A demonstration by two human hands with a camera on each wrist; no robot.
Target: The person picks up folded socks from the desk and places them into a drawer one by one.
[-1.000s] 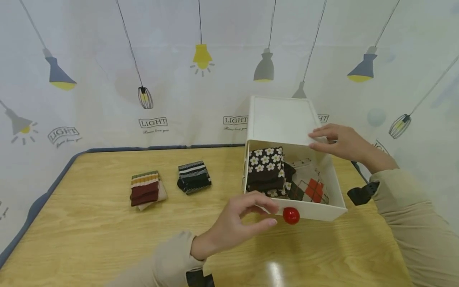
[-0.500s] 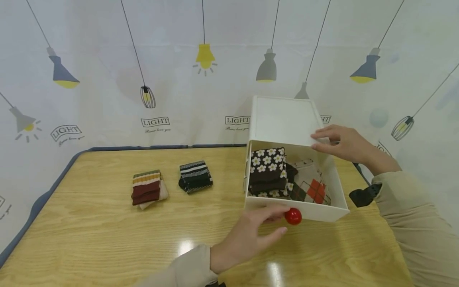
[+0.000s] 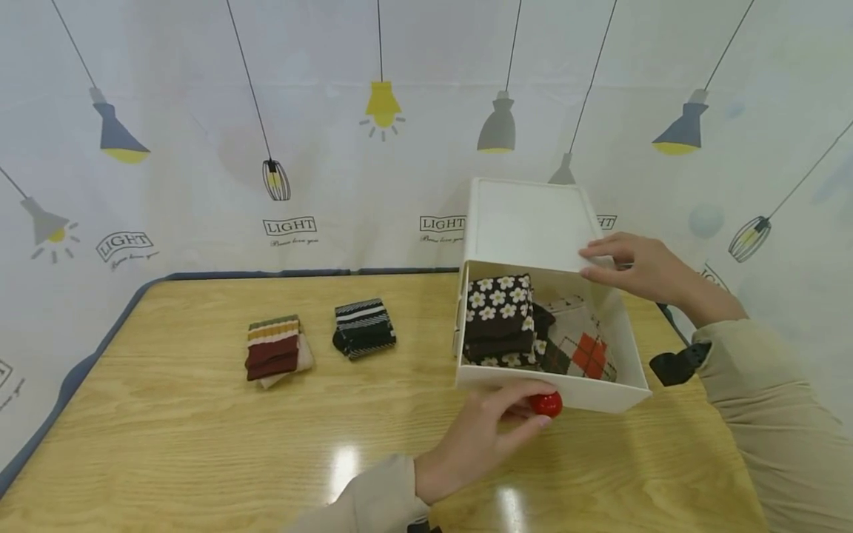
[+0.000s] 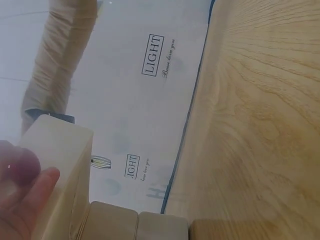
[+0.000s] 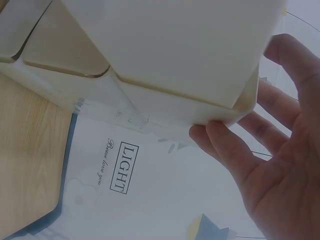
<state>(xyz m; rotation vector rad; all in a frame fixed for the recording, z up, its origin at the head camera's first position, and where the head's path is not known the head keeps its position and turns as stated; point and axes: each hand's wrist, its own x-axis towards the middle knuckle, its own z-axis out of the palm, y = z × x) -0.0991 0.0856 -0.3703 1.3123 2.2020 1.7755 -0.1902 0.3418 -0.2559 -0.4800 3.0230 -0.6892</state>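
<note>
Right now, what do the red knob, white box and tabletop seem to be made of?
Red knob: probably glossy plastic, going by its smooth, shiny surface. White box: likely satin plastic, with even colour and rounded, moulded-looking edges. Tabletop: glossy wood or wood-look laminate, showing grain and bright reflections.

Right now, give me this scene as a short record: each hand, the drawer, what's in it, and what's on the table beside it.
Left hand: pinches the red knob between thumb and fingers
Right hand: holds the white box at its near right top corner
Drawer: open, on the box's near side
Drawer contents: folded flower-patterned socks, left; argyle socks, right
Table: maroon striped socks and black striped socks, both folded, left of the box
</note>
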